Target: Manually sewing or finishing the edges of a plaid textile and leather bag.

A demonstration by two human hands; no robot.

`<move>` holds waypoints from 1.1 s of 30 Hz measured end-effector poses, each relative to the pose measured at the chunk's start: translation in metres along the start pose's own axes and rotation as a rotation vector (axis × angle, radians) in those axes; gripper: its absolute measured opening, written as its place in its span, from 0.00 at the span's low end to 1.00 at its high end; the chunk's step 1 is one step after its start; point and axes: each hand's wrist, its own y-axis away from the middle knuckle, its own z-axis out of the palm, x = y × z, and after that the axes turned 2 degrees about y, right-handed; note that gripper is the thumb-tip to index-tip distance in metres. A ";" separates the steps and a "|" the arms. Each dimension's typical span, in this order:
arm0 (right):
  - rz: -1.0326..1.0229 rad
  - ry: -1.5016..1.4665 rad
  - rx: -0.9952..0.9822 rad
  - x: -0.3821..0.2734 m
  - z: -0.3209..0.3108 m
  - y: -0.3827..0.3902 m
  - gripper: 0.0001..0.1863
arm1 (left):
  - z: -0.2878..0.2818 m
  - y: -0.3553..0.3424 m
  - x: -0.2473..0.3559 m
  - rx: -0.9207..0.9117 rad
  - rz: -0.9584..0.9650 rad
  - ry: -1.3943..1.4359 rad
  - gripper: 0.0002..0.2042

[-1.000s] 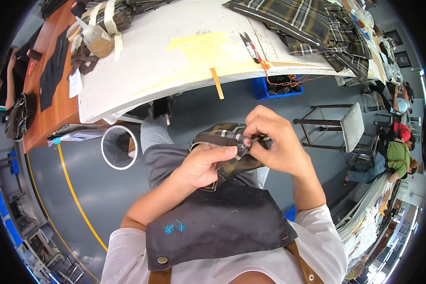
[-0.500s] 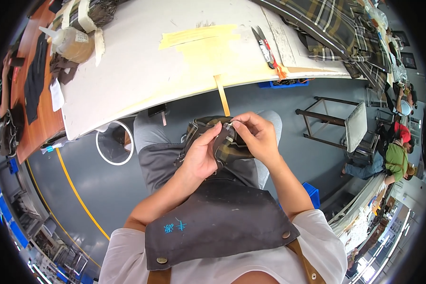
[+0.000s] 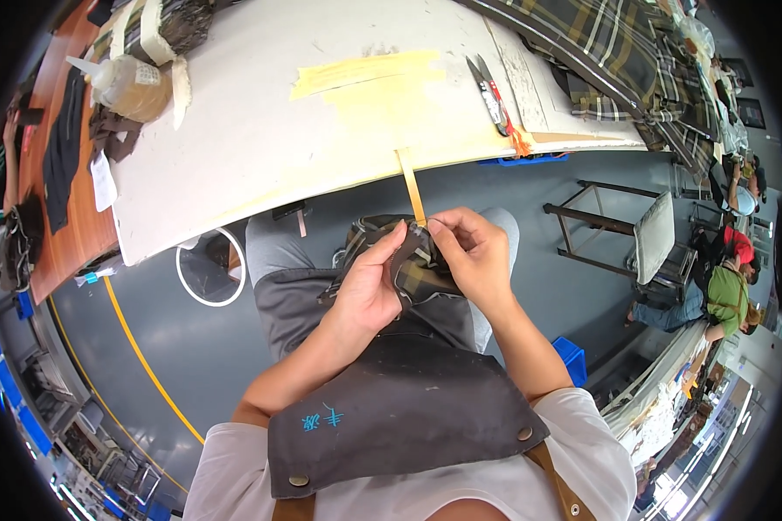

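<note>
A dark plaid cloth piece (image 3: 426, 276) with olive and white lines is bunched over my lap, in front of the table edge. My left hand (image 3: 369, 285) is closed on its left side, thumb on top, beside a dark strip that looks like a zipper. Thumb and forefinger of my right hand (image 3: 476, 256) pinch the cloth's upper edge; what is between those fingertips is too small to make out. A yellow strip (image 3: 411, 187) hangs from the table edge down to the cloth near my fingertips.
On the white tabletop (image 3: 235, 113) lie thread snips (image 3: 491, 95) with an orange tassel. Plaid fabric (image 3: 608, 52) covers the far right; a glue bottle (image 3: 135, 87) stands far left. Below are a white-rimmed bin (image 3: 211, 300), a stool (image 3: 653, 236) and a blue crate (image 3: 570, 359).
Both hands keep their hold on the cloth, with small finger shifts. The dark strip beside my left thumb shows more plainly, and the view has moved slightly.
</note>
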 end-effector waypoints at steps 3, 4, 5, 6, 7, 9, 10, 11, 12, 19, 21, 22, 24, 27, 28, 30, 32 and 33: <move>-0.011 0.047 0.009 -0.004 -0.002 0.002 0.04 | 0.002 0.000 -0.001 0.006 0.005 0.053 0.11; -0.009 0.030 0.025 -0.004 -0.003 0.002 0.04 | 0.002 0.000 -0.001 0.004 0.009 0.054 0.11; -0.007 0.012 0.042 -0.005 -0.003 0.003 0.04 | 0.002 0.000 -0.001 0.011 0.006 0.048 0.11; -0.009 0.015 0.045 -0.007 -0.003 0.002 0.04 | 0.003 -0.001 -0.001 0.016 -0.001 0.040 0.11; -0.010 0.034 0.045 -0.009 -0.002 0.001 0.04 | 0.003 0.000 -0.001 0.013 -0.004 0.040 0.11; -0.012 0.057 0.054 -0.009 0.000 -0.001 0.04 | 0.004 0.002 0.002 -0.008 -0.001 0.042 0.11; 0.001 0.030 0.043 -0.005 0.002 -0.003 0.04 | 0.003 0.002 0.002 -0.044 -0.022 0.054 0.11; 0.013 0.002 0.032 -0.003 0.002 -0.003 0.04 | 0.005 0.002 -0.001 -0.046 -0.028 0.052 0.11; -0.015 0.016 0.055 -0.007 0.001 0.000 0.05 | 0.009 0.003 -0.007 -0.049 -0.014 0.040 0.11; 0.044 0.092 -0.007 -0.010 0.001 -0.011 0.05 | 0.002 -0.004 -0.002 -0.080 -0.016 0.063 0.11; 0.027 0.088 -0.001 -0.005 0.005 -0.014 0.05 | 0.001 -0.008 0.001 -0.044 0.035 0.064 0.12; 0.028 0.069 0.005 -0.004 0.007 -0.016 0.05 | 0.004 -0.009 0.008 -0.060 0.041 0.043 0.13; 0.060 0.057 -0.003 -0.007 0.010 -0.018 0.05 | 0.002 -0.017 0.018 -0.098 0.021 0.038 0.13; 0.089 -0.162 -0.023 -0.011 0.003 -0.017 0.09 | 0.006 -0.025 0.023 -0.117 0.038 0.019 0.12; 0.113 -0.116 -0.067 -0.010 -0.006 -0.017 0.11 | 0.008 -0.026 0.024 -0.126 0.046 -0.012 0.12; -0.122 0.042 -0.093 0.005 -0.014 -0.014 0.11 | 0.009 -0.025 0.026 -0.144 0.050 -0.083 0.11; -0.410 0.275 -0.121 0.014 -0.018 -0.011 0.10 | 0.010 -0.021 0.028 -0.176 0.071 -0.165 0.08; -0.409 0.274 -0.120 0.010 -0.019 -0.007 0.10 | 0.004 -0.021 0.030 -0.174 0.070 -0.166 0.08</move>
